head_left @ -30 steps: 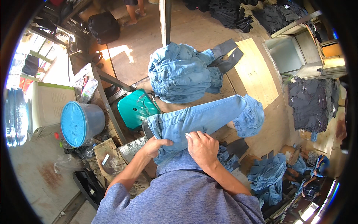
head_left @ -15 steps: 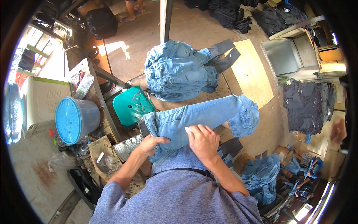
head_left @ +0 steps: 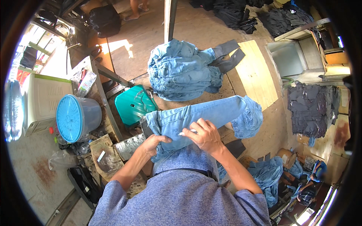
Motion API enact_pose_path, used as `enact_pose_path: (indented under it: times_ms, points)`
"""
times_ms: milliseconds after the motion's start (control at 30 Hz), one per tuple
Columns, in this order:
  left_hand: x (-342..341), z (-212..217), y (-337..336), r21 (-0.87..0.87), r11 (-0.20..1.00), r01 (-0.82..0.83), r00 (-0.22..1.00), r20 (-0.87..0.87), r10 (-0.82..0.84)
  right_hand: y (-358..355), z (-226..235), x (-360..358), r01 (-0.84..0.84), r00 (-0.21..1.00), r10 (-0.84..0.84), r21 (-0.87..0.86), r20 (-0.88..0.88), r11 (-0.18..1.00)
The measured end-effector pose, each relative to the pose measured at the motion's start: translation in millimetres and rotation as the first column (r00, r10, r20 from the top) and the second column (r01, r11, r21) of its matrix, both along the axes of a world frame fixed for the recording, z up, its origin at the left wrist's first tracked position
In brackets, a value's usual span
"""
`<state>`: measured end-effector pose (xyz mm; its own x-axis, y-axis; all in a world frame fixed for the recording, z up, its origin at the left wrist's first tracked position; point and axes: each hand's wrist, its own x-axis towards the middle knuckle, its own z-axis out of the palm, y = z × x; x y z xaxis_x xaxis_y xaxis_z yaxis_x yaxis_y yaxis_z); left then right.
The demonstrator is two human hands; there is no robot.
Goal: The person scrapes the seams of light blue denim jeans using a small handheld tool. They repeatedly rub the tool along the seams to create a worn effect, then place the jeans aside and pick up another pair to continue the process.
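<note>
both hands, left hand (head_left: 154,142) and right hand (head_left: 204,134), pinching jeans (head_left: 203,116) at desk's (head_left: 260,75) near edge; finished pile (head_left: 183,71) at the far edge, heap (head_left: 269,175) likely left.

Left hand (head_left: 152,142) clenched; right hand (head_left: 203,133) pinching, fingers curled.

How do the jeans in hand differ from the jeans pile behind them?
The jeans in hand are a single pair laid out lengthwise, held by the left hand and right hand. The jeans pile is many pairs heaped, untouched. Both are light blue denim.
</note>
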<state>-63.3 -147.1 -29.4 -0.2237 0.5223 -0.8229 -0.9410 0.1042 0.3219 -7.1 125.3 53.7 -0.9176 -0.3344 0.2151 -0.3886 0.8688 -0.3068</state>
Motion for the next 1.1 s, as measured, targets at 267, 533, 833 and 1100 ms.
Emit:
enact_pose_path:
  times_ms: [267, 533, 833, 1100]
  points:
    - [-3.8, 15.6, 5.5, -0.004, 0.997, -0.071, 0.997, 0.006, 0.072, 1.1, 6.8, -14.3, 0.071, 0.997, -0.07, -0.013, 0.017, 0.997]
    - [-0.4, 27.9, 12.3, -0.068, 0.986, -0.155, 0.988, 0.004, 0.156, -0.6, 6.7, -28.2, -0.032, 0.999, 0.03, -0.028, -0.045, 0.999]
    - [-0.8, 23.9, 7.7, 0.045, 0.989, -0.144, 0.988, 0.064, 0.141, -2.7, 7.9, -35.2, -0.041, 0.999, 0.041, -0.024, -0.023, 0.999]
    - [-1.8, 25.3, 8.4, 0.069, 0.987, -0.146, 0.987, 0.084, 0.14, -6.4, 7.6, -32.4, -0.065, 0.998, 0.065, -0.019, 0.011, 0.998]
